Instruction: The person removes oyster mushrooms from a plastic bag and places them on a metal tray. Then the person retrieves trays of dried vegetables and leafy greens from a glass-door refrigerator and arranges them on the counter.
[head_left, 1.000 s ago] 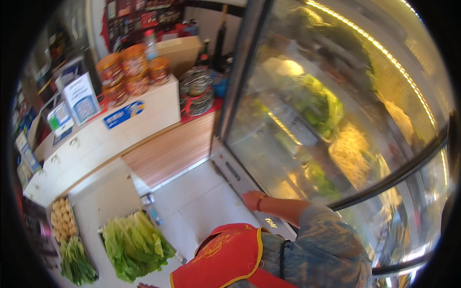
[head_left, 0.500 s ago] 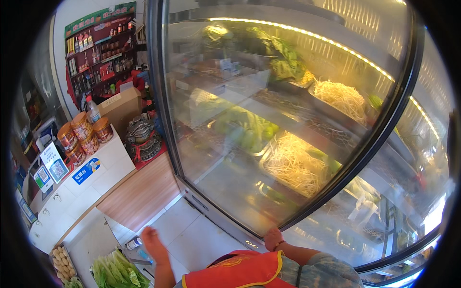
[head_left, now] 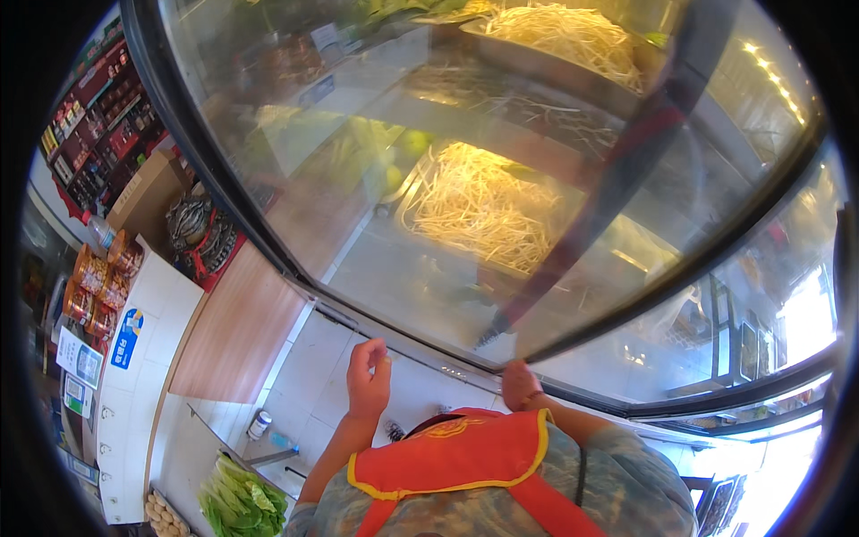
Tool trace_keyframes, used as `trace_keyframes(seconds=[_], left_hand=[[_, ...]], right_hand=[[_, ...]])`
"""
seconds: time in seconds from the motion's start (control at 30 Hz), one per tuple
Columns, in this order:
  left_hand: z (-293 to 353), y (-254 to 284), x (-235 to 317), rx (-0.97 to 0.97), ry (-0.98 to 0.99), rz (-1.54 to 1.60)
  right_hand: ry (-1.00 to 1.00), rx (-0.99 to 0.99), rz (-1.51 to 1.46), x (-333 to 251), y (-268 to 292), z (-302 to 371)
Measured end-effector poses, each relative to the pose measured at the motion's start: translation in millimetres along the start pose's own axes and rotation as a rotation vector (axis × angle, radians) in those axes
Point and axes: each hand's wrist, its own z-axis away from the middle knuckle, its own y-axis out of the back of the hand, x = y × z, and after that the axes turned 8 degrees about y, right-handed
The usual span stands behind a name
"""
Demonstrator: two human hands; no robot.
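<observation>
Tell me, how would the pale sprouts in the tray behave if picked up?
The sprouts look like thin, tangled strands, so they would probably be floppy and lift as a clump. The loose, airy heap suggests little weight. Such fine strands may snap easily.

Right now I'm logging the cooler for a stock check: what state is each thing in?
Glass door: shut, lit behind, reflective.
Tray of bean sprouts: heaped full.
Right hand: at the door's lower edge, grip hidden.
Left hand: raised, fingers curled, touching nothing visible.
Leafy greens: piled on the counter.
</observation>
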Motion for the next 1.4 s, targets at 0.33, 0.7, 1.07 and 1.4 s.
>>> trace_keyframes(seconds=[0.33, 0.7, 1.07, 1.4], left_hand=[[-28.2, -5.9, 11.1, -0.019, -0.015, 0.054], [-60.3, 23.3, 40.6, -0.056, 0.037, 0.085], [-126.2, 130.2, -9.4, -0.093, 0.382, 0.250], [-68.8, 212.1, -106.2, -0.132, 0.821, 0.236]], right_hand=[[-0.428, -0.320, 0.224, 45.2, -197.3, 194.7], [-0.646, -0.399, -0.969, 56.8, -162.2, 116.9], [0.238, 1.336, -1.684, 12.6, 330.1, -61.5], [-0.449, 1.350, -1.974, 185.3, 408.9, -170.8]])
